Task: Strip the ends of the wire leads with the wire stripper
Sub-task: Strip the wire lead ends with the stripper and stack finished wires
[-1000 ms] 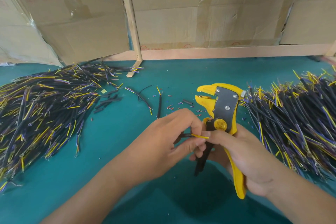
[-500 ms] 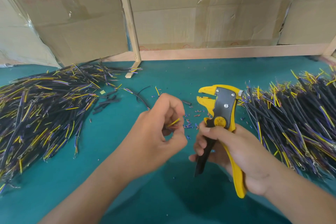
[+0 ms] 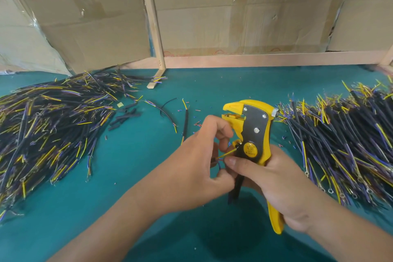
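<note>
The right hand (image 3: 276, 178) grips the yellow wire stripper (image 3: 253, 134) by its handles, its jaws pointing away and up. Just left of it, touching, the left hand (image 3: 197, 155) pinches a wire lead (image 3: 226, 154), whose yellow end slants toward the tool. Best to separate one strand, feed it squarely between the jaws, then squeeze. Farther off, wire piles (image 3: 46, 130) lie either side on the surface (image 3: 138, 176).

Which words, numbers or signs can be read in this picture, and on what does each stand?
"供港品质": brown cardboard box behind the table.
"360", red round stamp: same box; small text under it unreadable.
"天露", black brush characters: left cardboard box.
Red round stamps, top right: too blurred.
Round yellow label on the yellow wire stripper: too small to read.
</note>
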